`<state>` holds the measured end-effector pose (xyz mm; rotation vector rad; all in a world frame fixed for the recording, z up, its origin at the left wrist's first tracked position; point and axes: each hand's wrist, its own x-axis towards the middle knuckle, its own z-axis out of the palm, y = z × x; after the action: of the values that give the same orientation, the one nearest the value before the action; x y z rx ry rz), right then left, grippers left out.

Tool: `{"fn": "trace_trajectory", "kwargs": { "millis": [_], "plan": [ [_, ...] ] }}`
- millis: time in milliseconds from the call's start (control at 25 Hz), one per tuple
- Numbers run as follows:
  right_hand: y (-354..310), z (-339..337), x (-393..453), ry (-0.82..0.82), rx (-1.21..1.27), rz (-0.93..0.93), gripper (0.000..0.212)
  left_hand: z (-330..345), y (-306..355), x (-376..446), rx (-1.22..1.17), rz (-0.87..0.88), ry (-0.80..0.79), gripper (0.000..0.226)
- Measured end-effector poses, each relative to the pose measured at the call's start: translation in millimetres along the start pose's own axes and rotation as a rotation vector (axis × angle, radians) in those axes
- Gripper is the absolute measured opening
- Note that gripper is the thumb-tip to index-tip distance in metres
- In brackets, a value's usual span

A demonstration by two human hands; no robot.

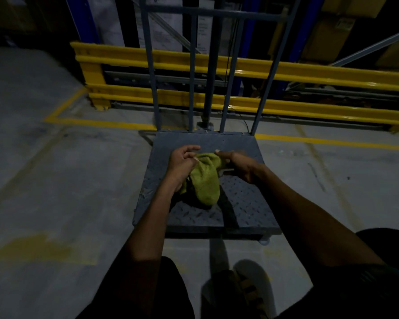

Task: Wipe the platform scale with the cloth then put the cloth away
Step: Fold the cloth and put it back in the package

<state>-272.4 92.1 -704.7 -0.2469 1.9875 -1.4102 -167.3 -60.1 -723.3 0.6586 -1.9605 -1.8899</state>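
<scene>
The platform scale [247, 203] is a grey checker-plate deck on the floor in front of me, with a barred upright frame at its far edge. A green cloth [205, 180] hangs between my two hands above the middle of the deck. My left hand [182, 165] grips the cloth's left edge. My right hand [238, 163] holds its right top corner. The cloth's lower end droops close to the plate; I cannot tell whether it touches.
A yellow guard rail [286, 70] runs behind the scale, in front of blue racking [83, 21] with cartons. Yellow lines [97, 122] mark the concrete floor. My knees and one sandalled foot [249, 293] are at the bottom, close to the deck's near edge.
</scene>
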Motion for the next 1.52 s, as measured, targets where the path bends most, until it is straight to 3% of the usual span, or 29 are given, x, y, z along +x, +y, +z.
{"fn": "trace_trajectory", "kwargs": {
  "millis": [120,240,320,400,520,680,760,920,1080,1200,1240,1400,1520],
  "plan": [
    [-46,4,-11,-0.005,0.065,-0.104,0.039,-5,23,6,0.068,0.07,0.074,0.027],
    [-85,3,-16,-0.003,0.085,-0.184,0.04,0,47,8,0.152,0.149,0.278,0.024],
    [-106,-1,-15,-0.003,0.101,-0.236,0.041,7,61,12,0.176,0.089,0.421,0.031],
    [-122,-7,-8,0.028,0.086,-0.272,0.041,16,70,22,0.173,-0.051,0.454,0.048],
    [-138,-22,5,0.101,0.058,-0.306,0.05,27,83,46,0.007,-0.212,0.389,0.071],
    [-181,-37,-12,0.133,0.055,-0.311,0.034,27,97,80,-0.169,-0.46,0.26,0.093],
    [-211,-40,-26,0.139,0.041,-0.291,0.039,24,148,68,-0.217,-0.575,0.169,0.091],
    [-270,-50,-64,0.146,0.016,-0.251,0.034,4,253,41,-0.153,-0.673,0.093,0.062],
    [-318,-59,-121,0.205,0.148,-0.141,0.025,-14,319,-5,-0.231,-0.836,0.014,0.073],
    [-350,-69,-179,0.216,0.14,-0.134,0.035,-24,375,-52,-0.4,-0.797,-0.12,0.051],
    [-361,-76,-200,0.211,0.126,-0.139,0.041,-27,394,-63,-0.358,-0.745,-0.126,0.043],
    [-404,-102,-272,0.262,0.137,-0.105,0.062,-33,481,-94,-0.001,-0.31,0.144,0.06],
    [-424,-121,-296,0.304,0.191,-0.102,0.066,-35,535,-106,0.087,-0.138,0.012,0.047]
  ]
}}
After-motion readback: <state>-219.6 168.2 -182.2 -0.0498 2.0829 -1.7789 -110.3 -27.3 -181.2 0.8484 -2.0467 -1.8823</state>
